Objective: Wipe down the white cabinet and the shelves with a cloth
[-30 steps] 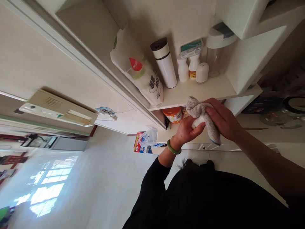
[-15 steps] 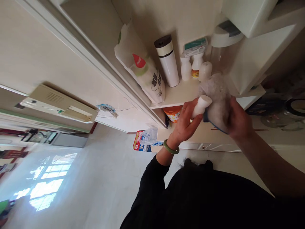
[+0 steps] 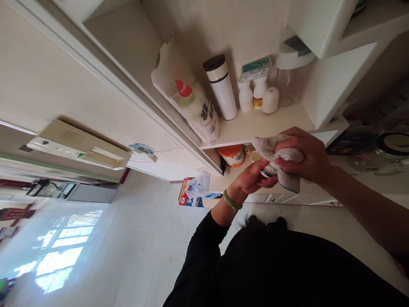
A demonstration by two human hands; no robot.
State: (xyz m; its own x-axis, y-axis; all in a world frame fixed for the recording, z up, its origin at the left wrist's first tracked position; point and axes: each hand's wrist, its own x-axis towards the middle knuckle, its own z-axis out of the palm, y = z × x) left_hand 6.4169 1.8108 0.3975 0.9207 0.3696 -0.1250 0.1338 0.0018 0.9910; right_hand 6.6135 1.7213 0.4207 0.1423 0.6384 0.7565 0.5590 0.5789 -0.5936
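Observation:
My left hand (image 3: 251, 179), with a green bangle (image 3: 230, 200) on the wrist, grips a small white bottle (image 3: 269, 169) from below. My right hand (image 3: 306, 155) is closed on a grey-beige cloth (image 3: 270, 147) and presses it over the top of that bottle. Both hands are just in front of the white shelf's (image 3: 255, 125) front edge. Most of the bottle is hidden under the cloth and fingers.
On the shelf stand a white paper bag (image 3: 188, 100), a white thermos (image 3: 221, 87), two small white bottles (image 3: 252, 94), a white dome-shaped object (image 3: 271, 100) and a clear jar (image 3: 292, 76). An orange tub (image 3: 232, 155) sits on the level below. A packet and plastic bag (image 3: 194, 189) lie lower left.
The right hand, which had lifted the cloth off so the bottle's white end showed, has come back down and covers the bottle with the cloth again.

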